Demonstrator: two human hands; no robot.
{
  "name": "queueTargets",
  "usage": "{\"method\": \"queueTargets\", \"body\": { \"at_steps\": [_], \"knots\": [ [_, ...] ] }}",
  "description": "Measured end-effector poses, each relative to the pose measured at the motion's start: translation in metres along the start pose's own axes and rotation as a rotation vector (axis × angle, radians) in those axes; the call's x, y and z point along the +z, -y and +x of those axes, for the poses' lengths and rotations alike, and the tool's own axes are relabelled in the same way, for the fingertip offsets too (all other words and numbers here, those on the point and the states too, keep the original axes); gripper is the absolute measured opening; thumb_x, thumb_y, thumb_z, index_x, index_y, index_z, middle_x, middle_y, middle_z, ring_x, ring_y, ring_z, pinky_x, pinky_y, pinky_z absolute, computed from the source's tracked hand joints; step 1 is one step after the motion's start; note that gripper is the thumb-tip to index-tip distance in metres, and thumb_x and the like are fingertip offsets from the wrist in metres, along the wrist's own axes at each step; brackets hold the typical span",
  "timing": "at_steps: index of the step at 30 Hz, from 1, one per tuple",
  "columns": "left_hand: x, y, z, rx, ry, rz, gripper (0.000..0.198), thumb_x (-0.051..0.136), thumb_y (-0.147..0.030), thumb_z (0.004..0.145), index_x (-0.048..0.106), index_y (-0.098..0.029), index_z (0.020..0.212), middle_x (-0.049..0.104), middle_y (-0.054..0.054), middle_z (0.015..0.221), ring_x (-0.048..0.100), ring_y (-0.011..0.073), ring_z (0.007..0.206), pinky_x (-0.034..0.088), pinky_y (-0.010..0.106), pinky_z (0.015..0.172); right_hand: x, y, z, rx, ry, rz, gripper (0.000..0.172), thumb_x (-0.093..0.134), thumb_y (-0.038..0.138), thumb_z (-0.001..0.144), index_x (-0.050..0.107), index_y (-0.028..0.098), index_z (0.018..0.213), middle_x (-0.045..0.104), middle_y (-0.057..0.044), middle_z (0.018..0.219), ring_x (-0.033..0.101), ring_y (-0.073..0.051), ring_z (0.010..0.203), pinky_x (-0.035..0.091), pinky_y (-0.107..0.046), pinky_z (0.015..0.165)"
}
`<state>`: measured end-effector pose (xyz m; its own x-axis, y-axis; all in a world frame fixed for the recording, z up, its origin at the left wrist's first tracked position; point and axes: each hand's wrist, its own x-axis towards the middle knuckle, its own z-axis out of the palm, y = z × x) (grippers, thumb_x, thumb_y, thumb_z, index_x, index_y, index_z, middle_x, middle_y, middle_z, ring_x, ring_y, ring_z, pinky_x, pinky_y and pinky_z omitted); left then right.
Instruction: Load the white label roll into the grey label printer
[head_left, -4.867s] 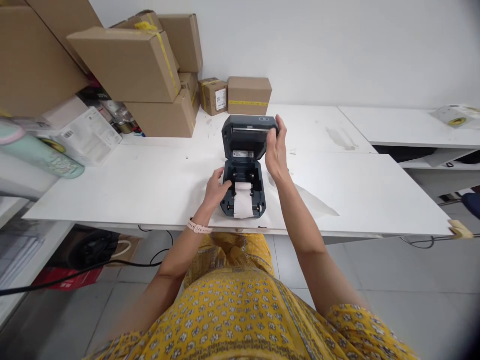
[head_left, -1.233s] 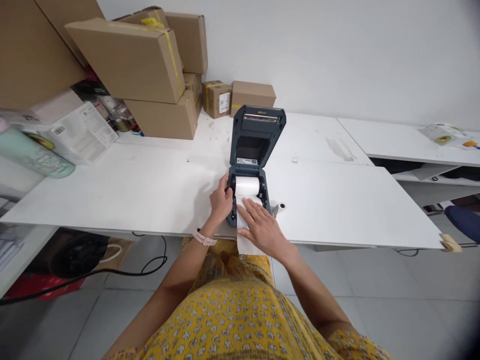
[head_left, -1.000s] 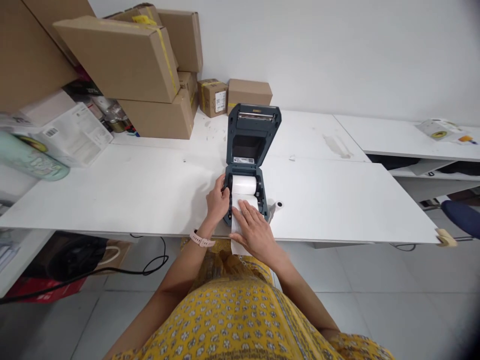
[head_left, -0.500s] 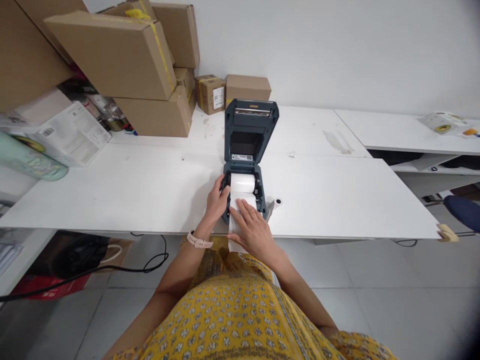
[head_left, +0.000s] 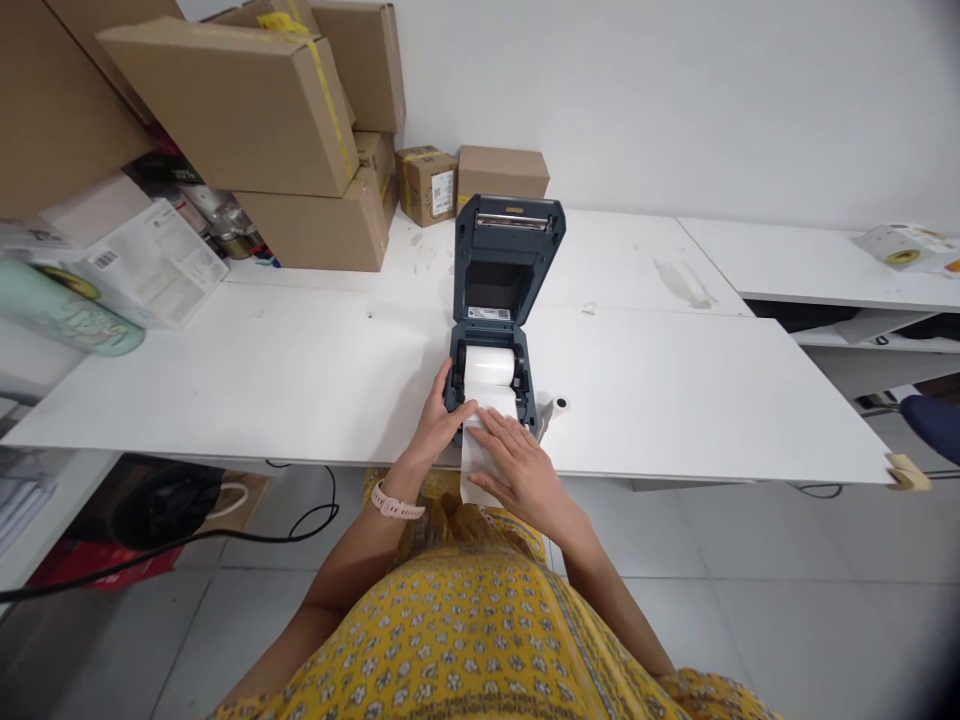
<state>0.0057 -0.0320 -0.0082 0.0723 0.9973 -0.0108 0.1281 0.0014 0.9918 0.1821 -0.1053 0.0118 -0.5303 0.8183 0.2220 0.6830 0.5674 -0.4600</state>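
Note:
A dark grey label printer (head_left: 510, 262) stands near the table's front edge with its lid tipped up. Inside it sits a white label roll (head_left: 490, 366), and a white strip of label paper (head_left: 477, 462) runs from it over the front and past the table edge. My left hand (head_left: 435, 418) grips the printer's left side, its thumb reaching in to the paper. Flat on the strip lies my right hand (head_left: 525, 475), fingers stretched forward. The printer's front is partly hidden under both hands. A small white roll (head_left: 559, 405) with a dark core lies just right of the printer.
Stacked cardboard boxes (head_left: 307, 230) rise at the back left, with two smaller boxes (head_left: 502, 173) behind the printer. A mint-green bottle (head_left: 82, 318) and a white carton (head_left: 154, 265) are at far left. A black cable (head_left: 225, 540) hangs below the white table (head_left: 675, 400).
My left thumb has moved right and down onto the paper by my right fingertips. My right hand has slid slightly toward me. The whole view has shifted a little.

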Motion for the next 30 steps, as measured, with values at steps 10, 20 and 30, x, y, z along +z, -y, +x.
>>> {"method": "queueTargets", "body": {
  "at_steps": [10, 20, 30],
  "knots": [
    [0.002, 0.004, -0.006, -0.085, 0.021, -0.193, 0.101, 0.077, -0.036, 0.077, 0.02, -0.026, 0.16, 0.026, 0.01, 0.168, 0.033, 0.03, 0.151, 0.033, 0.044, 0.123, -0.12, -0.085, 0.131, 0.063, -0.715, 0.268, 0.065, 0.033, 0.068, 0.099, 0.039, 0.03, 0.151, 0.042, -0.003, 0.16, 0.035, -0.023, 0.151, 0.031, -0.051, 0.125],
    [0.001, 0.014, -0.031, -0.145, 0.008, -0.18, 0.113, 0.078, -0.053, 0.077, 0.008, -0.027, 0.162, 0.029, 0.016, 0.165, 0.04, 0.033, 0.147, 0.039, 0.049, 0.118, -0.107, -0.06, 0.138, -0.021, -0.824, 0.217, 0.056, 0.021, 0.057, 0.106, 0.061, 0.023, 0.127, 0.065, -0.008, 0.128, 0.057, -0.017, 0.124, 0.046, -0.038, 0.111],
    [-0.009, -0.007, -0.044, 0.354, -0.361, 0.044, 0.063, 0.048, -0.055, 0.097, 0.033, -0.031, 0.155, 0.032, 0.009, 0.165, 0.027, 0.0295, 0.154, 0.024, 0.051, 0.125, -0.001, -0.025, 0.017, 0.034, -0.721, -0.005, 0.025, 0.046, 0.023, 0.101, 0.069, 0.024, 0.111, 0.074, -0.006, 0.117, 0.066, -0.023, 0.121, 0.043, -0.05, 0.111]
  ]
}}
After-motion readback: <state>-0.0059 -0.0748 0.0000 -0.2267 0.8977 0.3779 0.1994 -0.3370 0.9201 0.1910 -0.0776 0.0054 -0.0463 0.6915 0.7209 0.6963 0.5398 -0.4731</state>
